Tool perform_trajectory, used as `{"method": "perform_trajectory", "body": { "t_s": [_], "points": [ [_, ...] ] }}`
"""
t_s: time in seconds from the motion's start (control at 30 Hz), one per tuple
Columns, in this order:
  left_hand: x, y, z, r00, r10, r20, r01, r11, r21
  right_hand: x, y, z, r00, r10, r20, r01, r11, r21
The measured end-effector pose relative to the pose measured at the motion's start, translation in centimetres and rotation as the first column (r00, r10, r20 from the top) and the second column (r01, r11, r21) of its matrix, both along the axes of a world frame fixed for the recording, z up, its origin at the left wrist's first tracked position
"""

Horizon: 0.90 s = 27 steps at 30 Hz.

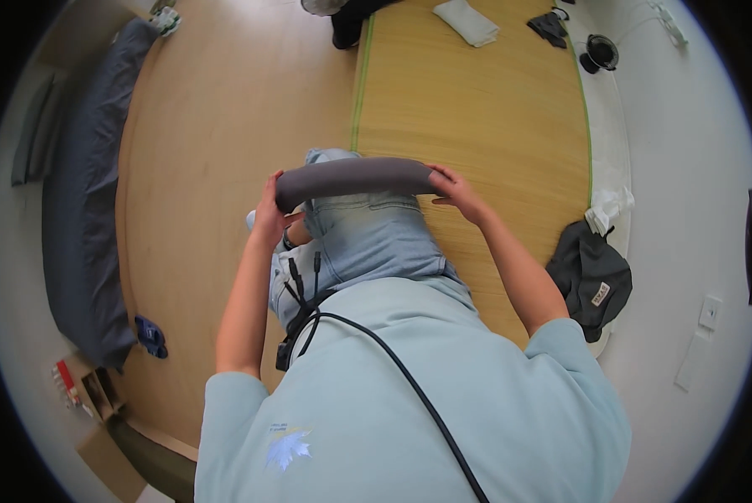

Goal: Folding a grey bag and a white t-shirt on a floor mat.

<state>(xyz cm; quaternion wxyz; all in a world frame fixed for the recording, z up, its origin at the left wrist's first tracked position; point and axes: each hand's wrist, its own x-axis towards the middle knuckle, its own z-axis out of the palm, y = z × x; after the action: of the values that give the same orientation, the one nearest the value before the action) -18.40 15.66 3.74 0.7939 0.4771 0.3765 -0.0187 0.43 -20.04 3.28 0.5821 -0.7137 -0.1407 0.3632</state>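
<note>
A dark grey, softly curved padded roll [355, 178] lies crosswise over my thighs, in front of my light blue jeans [368, 230]. I cannot tell whether it is a cushion seen edge-on. At its left end my left hand [269, 211] grips it, fingers up along the outer side. My right hand [462, 194] presses on the right end, with its thumb below and its fingers over the top. The undersides of both grips are partly hidden. A black cable [393, 356] runs down across my pale green shirt.
I sit on a yellow woven mat [477, 101] with a green edge. Right of it lies a dark bag [590, 272] by the wall. A folded white cloth [466, 23] is at the far end. Left are wooden floor [225, 84] and a grey-covered couch [82, 201].
</note>
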Motion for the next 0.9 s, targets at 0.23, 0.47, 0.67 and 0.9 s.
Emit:
{"method": "perform_trajectory", "body": {
  "t_s": [0.23, 0.47, 0.67, 0.9],
  "points": [
    [0.9, 1.8, -0.4, 0.966, -0.039, -0.254, -0.012, 0.980, -0.196, 1.5, 1.9, -0.3, 0.672, -0.152, -0.725, 0.128, 0.988, -0.089],
    [2.7, 3.5, 0.8, 0.996, 0.068, -0.062, -0.072, 0.996, -0.057, 4.0, 1.7, -0.5, 0.880, -0.232, -0.414, 0.313, 0.940, 0.138],
    [3.6, 4.9, 2.6, 0.983, 0.042, 0.176, -0.035, 0.999, -0.041, 6.4, 2.5, 3.7, 0.906, -0.270, -0.325, 0.351, 0.909, 0.225],
    [1.9, 2.5, 1.1, 0.995, -0.003, 0.102, -0.002, 0.999, 0.050, 6.0, 2.0, 0.7, 0.851, -0.228, -0.474, 0.292, 0.954, 0.065]
  ]
}}
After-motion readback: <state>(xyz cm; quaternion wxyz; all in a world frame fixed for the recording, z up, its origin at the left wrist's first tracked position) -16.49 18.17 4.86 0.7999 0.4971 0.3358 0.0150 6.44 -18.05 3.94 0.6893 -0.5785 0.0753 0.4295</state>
